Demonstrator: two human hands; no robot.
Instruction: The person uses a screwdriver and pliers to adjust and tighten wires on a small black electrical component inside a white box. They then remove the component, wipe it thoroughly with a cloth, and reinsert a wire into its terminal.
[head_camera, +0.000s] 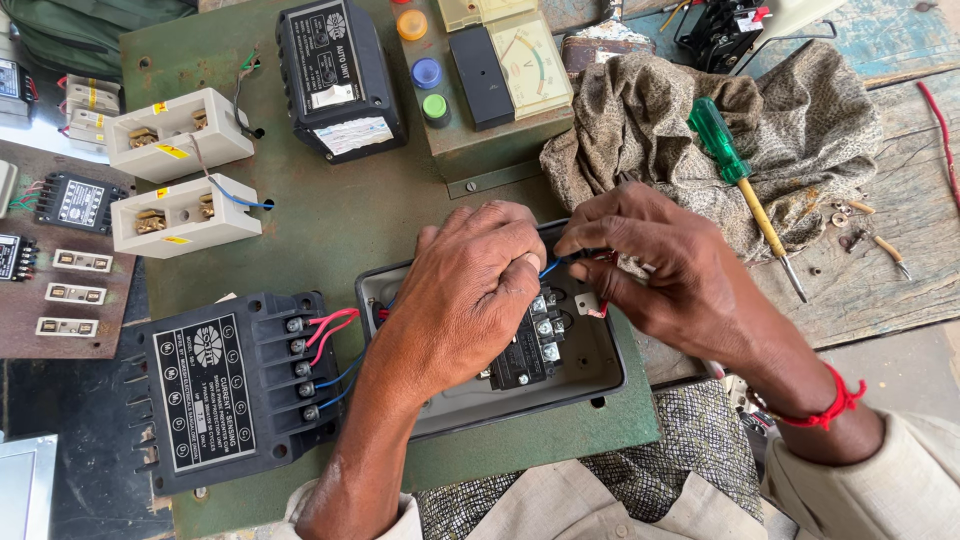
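A thin blue wire (553, 266) is being pinched between the fingertips of the right hand (665, 270) just above the black terminal block (528, 350), which is being seated inside the shallow grey enclosure (600, 375) on the green panel (330, 215). The block is being covered and steadied by the left hand (470, 290), curled loosely over it; whether anything is being gripped beneath cannot be told. Judged good practice: the wire is best guided straight to its screw while the block is being kept still.
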